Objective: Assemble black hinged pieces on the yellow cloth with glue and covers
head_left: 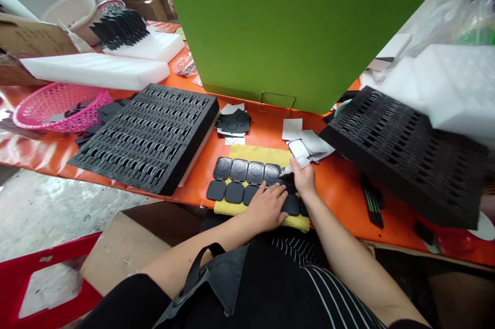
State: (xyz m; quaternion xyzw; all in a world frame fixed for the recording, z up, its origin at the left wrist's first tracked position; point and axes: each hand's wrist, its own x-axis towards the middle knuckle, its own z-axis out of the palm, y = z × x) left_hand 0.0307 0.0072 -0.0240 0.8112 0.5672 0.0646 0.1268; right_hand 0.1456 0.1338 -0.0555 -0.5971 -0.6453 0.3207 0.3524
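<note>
A row of open black hinged cases (240, 180) lies on a yellow cloth (263, 154) at the front of the orange table (340, 179). My left hand (266, 208) rests flat on the right end of the row, fingers stretched out. My right hand (303, 177) is closed on a small white piece (296, 165), its tip at the rightmost case (289, 183).
Black slotted foam trays sit at left (150, 133) and right (402, 153). White slips (305, 141) and black parts (233, 122) lie behind the cloth. A green board (301, 25) stands at the back. A pink basket (60, 107) and white foam slabs (96, 68) are far left.
</note>
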